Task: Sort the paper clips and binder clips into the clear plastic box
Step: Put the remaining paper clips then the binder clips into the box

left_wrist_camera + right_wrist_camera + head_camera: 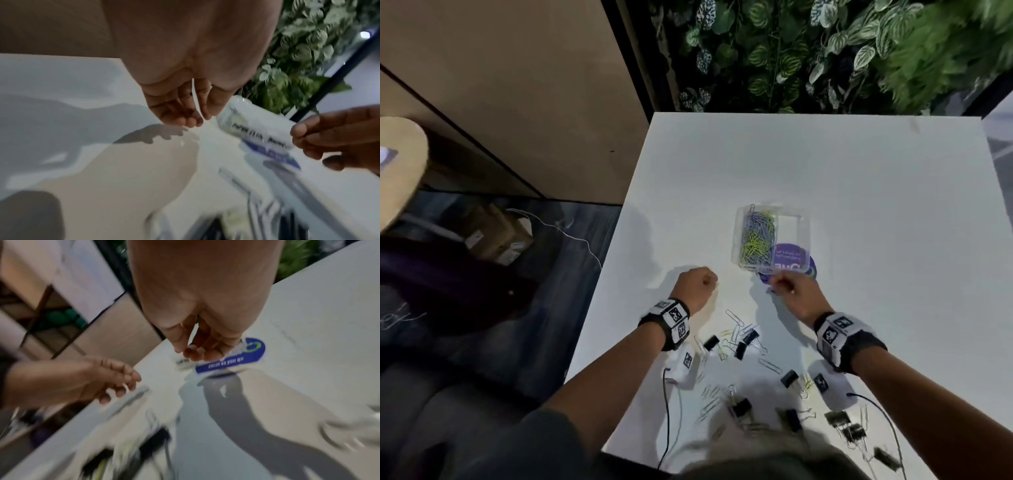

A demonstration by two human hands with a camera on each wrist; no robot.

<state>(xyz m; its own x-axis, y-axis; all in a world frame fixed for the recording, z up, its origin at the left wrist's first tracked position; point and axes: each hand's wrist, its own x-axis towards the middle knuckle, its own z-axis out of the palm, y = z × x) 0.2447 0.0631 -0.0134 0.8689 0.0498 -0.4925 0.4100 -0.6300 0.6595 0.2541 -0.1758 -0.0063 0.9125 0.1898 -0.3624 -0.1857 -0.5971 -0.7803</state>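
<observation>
The clear plastic box [799, 228] stands mid-table, its left compartment full of purple and yellow paper clips [756, 240]; a purple round label [792, 258] shows at its near end. My left hand [698, 284] hovers left of the box, its curled fingers holding a white paper clip [194, 97]. My right hand [787, 287] is at the box's near edge, thumb and fingertips [193, 353] pinched together, seemingly on a small clip that barely shows. Loose paper clips [734, 320] and black binder clips [789, 378] lie scattered on the table behind both wrists.
The white table [859, 171] ends close to my left arm, with dark floor and a cardboard box [496, 233] beyond. A leafy plant wall [825, 51] runs behind the far edge. Thin black cables [667, 411] trail from both wrists over the near edge.
</observation>
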